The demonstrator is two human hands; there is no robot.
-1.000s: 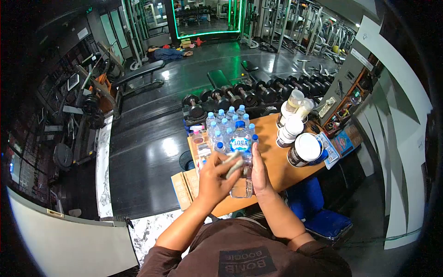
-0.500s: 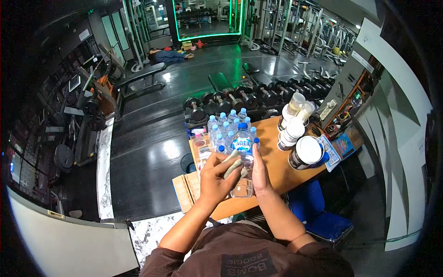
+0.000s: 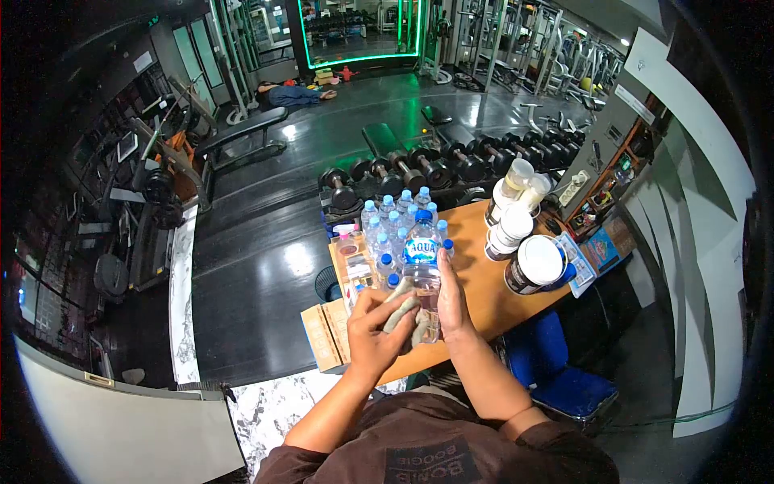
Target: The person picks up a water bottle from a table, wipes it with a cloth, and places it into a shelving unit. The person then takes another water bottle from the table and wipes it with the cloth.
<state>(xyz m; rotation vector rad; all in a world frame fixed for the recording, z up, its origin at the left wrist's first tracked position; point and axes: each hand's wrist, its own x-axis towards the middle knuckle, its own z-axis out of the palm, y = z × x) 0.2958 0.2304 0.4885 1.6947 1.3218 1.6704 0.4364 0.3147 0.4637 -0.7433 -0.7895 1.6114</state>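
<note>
Upright in front of me is a large clear water bottle [image 3: 423,252] with a blue cap and an AQUA label. My right hand [image 3: 452,300] is wrapped round its right side. My left hand [image 3: 379,323] is closed on a pale, folded cloth [image 3: 406,309], which presses against the lower left of the bottle. Part of the bottle's lower body is hidden behind the cloth and fingers. Just beyond it, several smaller water bottles [image 3: 387,222] with light-blue caps stand grouped on the wooden table [image 3: 484,310].
White-lidded tubs [image 3: 538,262] stand on the table's right side. A cardboard box [image 3: 326,332] lies at its left edge, near a dark basket [image 3: 327,284]. A blue chair [image 3: 564,379] is at the right. Behind the table runs a row of dumbbells [image 3: 468,164]. A person [image 3: 294,95] lies on the far floor.
My left hand and the cloth have slid down the bottle, toward its base. The bottle has moved slightly up in view, and the right hand still holds it.
</note>
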